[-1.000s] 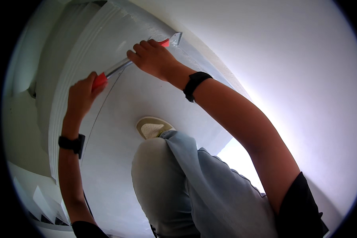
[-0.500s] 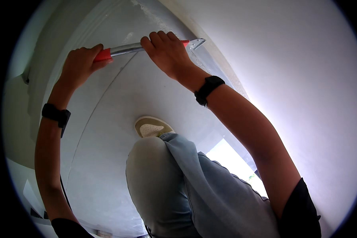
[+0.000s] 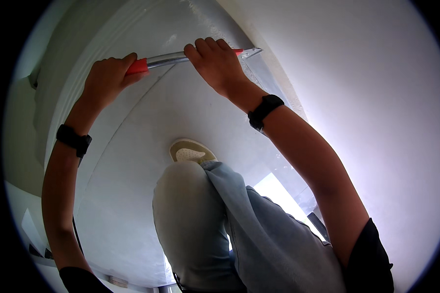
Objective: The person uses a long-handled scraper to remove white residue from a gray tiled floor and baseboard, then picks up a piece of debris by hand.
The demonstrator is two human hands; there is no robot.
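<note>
Grey floor (image 3: 132, 161) bears a shoe (image 3: 190, 150), with white wall (image 3: 357, 97) near the scraper (image 3: 167, 59).

A white wall (image 3: 362, 97) bars rightward passage beyond the scraper (image 3: 167, 59).

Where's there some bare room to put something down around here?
Bare grey floor shows between the left forearm and the shoe and knee, and again between the shoe and the right forearm. It's crowded toward the top, where the left hand and right hand grip the scraper and its blade sits close to the white wall.
</note>
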